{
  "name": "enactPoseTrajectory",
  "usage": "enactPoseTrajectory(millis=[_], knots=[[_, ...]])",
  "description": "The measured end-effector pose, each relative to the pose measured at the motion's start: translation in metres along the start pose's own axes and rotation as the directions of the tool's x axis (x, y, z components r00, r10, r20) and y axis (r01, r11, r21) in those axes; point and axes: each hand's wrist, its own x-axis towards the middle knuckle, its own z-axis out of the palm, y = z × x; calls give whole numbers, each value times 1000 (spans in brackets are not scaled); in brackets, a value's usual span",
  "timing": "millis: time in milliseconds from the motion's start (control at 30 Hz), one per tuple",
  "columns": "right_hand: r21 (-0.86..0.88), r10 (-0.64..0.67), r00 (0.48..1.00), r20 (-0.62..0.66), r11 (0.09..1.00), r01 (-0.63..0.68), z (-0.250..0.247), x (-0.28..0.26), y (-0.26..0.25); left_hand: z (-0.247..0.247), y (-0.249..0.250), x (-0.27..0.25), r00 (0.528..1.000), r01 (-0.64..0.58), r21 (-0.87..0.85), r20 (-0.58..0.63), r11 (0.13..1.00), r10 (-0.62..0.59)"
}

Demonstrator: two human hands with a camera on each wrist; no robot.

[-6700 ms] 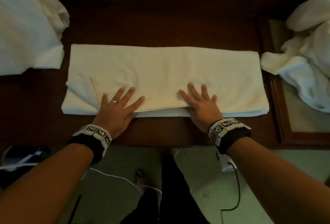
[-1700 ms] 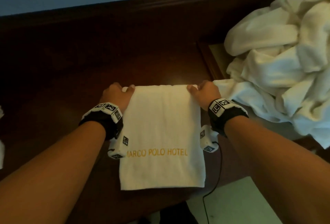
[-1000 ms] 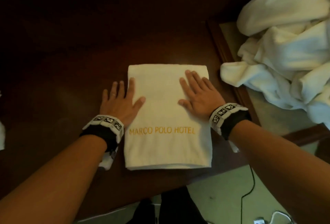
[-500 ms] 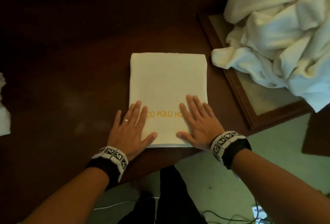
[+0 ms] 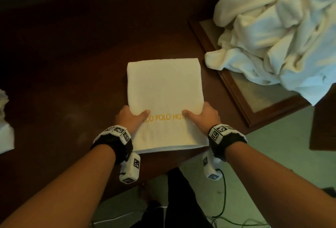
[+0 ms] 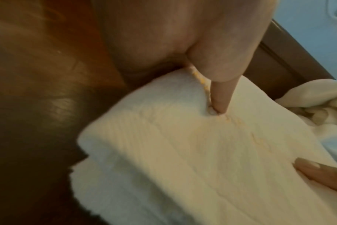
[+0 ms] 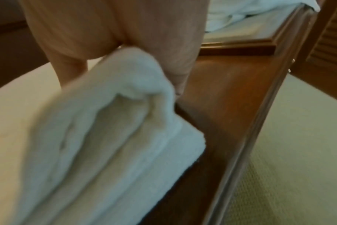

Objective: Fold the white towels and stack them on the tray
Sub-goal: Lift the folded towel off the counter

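Gripping the folded towel by both sides, tray off to the right

Gripping was already on: left hand (image 5: pixel 130 118) and right hand (image 5: pixel 201 117) each pinched a long side of the towel (image 5: pixel 163 89), thumbs pressed on top near the gold lettering and fingers tucked underneath, out of sight. In the right wrist view the layers bunched up inside that pinch, so that edge looked slightly lifted.

Both hands sat in the near half, so most of the towel stretched away from the grip, long axis pointing straight away from the person. It lay on the dark table (image 5: pixel 63 64), near edge right at the table's lip.

The tray (image 5: pixel 234 89) sat to the right, just beside the towel, so the right hand was nearer. My guess: the carry goes rightward, and the far half could sag. A heap of unfolded towels (image 5: pixel 276 31) covered most of the tray, leaving only the near corner bare.
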Motion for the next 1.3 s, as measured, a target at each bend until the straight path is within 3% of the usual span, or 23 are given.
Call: enactPoseTrajectory(millis=[133, 267, 433, 600, 833, 967, 1067, 1300], knots=[[222, 52, 994, 95, 972, -72, 4, -8, 4, 0, -4, -2, 995, -8, -79, 97, 997, 16], [253, 36, 991, 126, 965, -67, -2, -22, 5, -6, 6, -25, 995, -69, -120, 65, 990, 77], [264, -34, 999, 14, 964, 29, -25, -48, -7, -13, 37, -69, 979, -202, -160, -47, 966, 197], [300, -133, 986, -101, 941, 158, -71, -78, -15, -25, 79, -111, 930, -364, -165, -117, 917, 349], [284, -307, 917, -256, 882, 375, -186, -101, -43, -36, 180, -171, 845, -534, -265, -218, 803, 489], [291, -389, 861, -328, 825, 484, -266, -98, -46, -27, 255, -203, 763, -639, -215, -294, 738, 575], [297, -402, 845, -352, 808, 508, -326, -90, -29, 0, 310, -221, 711, -693, -184, -330, 697, 621], [296, -449, 835, -318, 790, 538, -463, -71, 41, 98, 420, -263, 684, -725, -216, -331, 653, 650]])
